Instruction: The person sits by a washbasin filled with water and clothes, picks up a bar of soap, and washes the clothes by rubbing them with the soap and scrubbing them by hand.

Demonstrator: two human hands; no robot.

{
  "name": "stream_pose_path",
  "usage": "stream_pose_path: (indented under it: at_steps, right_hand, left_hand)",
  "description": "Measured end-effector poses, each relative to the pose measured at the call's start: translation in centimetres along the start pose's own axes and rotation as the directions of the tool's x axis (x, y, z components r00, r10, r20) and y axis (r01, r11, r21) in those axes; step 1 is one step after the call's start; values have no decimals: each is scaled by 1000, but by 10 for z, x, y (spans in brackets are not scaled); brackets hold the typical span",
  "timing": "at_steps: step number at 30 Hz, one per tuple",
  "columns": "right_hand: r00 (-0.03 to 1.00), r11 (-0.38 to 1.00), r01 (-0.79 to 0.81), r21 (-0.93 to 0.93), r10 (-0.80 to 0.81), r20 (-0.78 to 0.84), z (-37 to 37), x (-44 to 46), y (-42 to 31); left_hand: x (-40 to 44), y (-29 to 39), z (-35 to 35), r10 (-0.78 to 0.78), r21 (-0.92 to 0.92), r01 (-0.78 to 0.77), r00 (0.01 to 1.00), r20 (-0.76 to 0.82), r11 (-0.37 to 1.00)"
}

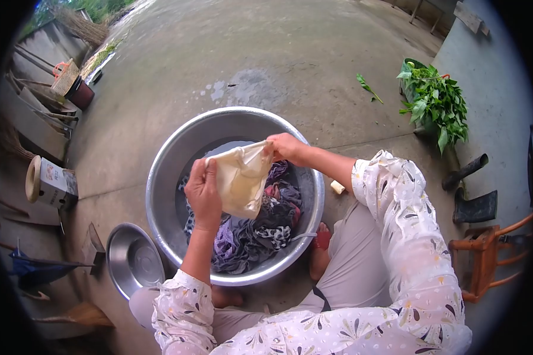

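A wet, cream-coloured cloth [241, 182] is stretched between my two hands above a large metal tub [315, 201]. My left hand [203, 194] pinches its left edge, fingers closed. At the upper right corner, my right hand [285, 147] grips it with bent fingers. Below the cloth, a heap of dark, wet clothes [238, 245] lies in the tub, with purple, grey, black-and-white and some red pieces among them. Water [219, 148] shows at the tub's far side, partly hidden by the cloth.
A smaller metal basin [119, 260] stands left of the tub. A pale yellowish block [337, 187] lies on the concrete right of it. Farther right are leafy greens [435, 100], a black boot [475, 207] and a wooden chair [482, 260]. A box [58, 182] stands at left.
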State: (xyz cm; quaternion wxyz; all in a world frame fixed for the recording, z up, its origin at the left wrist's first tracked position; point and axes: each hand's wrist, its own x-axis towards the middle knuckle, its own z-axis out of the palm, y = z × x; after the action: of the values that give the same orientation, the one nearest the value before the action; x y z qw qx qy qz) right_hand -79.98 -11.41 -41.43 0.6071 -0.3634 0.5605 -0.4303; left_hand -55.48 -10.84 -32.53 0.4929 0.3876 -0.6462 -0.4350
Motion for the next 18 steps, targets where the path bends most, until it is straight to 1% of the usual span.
stream_pose_path:
  at_steps: [1, 2, 3, 4, 5, 8, 9, 10, 11, 12, 13, 14, 15, 16, 17, 18]
  right_hand:
    - [999, 992, 8, 124, -13, 34, -6, 3, 0]
    - [999, 999, 43, 23, -43, 1, -4, 1, -5]
    - [997, 994, 74, -81, -77, -28, 0, -4, -14]
    - [992, 978, 102, -184, -114, -53, 2, -6, -22]
    - [987, 933, 158, -323, -153, 43, -2, -10, -27]
    - [965, 961, 35, -274, 40, 261, -13, -26, -40]
    - [934, 870, 59, -489, 125, 335, -20, -27, -41]
    - [921, 744, 80, -663, 199, 335, -20, -27, -42]
    - [910, 585, 105, -804, 270, 316, -21, -27, -42]
    - [900, 401, 133, -906, 335, 280, -22, -29, -41]
    - [926, 456, 128, -881, 264, 271, -25, -30, -37]
    - [931, 637, 87, -766, 221, 290, -33, -28, -32]
    - [936, 787, 52, -615, 176, 304, -44, -23, -27]
    - [941, 901, 18, -433, 131, 312, -52, -18, -21]
    - [945, 955, -70, -287, 156, 288, -51, -24, -27]
    - [935, 966, -112, -232, 181, 304, -48, -28, -32]
  left_hand:
    - [3, -7, -6, -17, 35, 17, 1000, -21, 999]
    - [4, -12, -9, -33, 70, 36, 999, -42, 997]
    - [4, -12, -9, -12, 73, 17, 997, -73, 997]
    - [5, -14, -12, -32, 64, 39, 995, -99, 997]
    - [6, -17, -17, -53, 55, 60, 991, -124, 997]
    - [15, -30, -32, -72, 38, 81, 978, -195, 996]
    - [17, -35, -36, -72, 36, 82, 972, -223, 996]
    - [17, -40, -39, -87, 7, 91, 970, -228, 996]
    - [18, -44, -40, -103, -23, 100, 968, -230, 995]
    - [17, -47, -40, -119, -52, 110, 966, -228, 993]
    - [16, -48, -39, -125, -44, 118, 966, -225, 992]
    - [15, -49, -39, -130, -37, 125, 966, -225, 992]
    - [13, -49, -40, -135, -28, 132, 964, -230, 991]
    - [9, -51, -42, -178, -43, 172, 954, -242, 984]
    - [5, -53, -43, -219, -58, 211, 943, -252, 976]
    - [1, -55, -42, -259, -75, 248, 930, -259, 966]
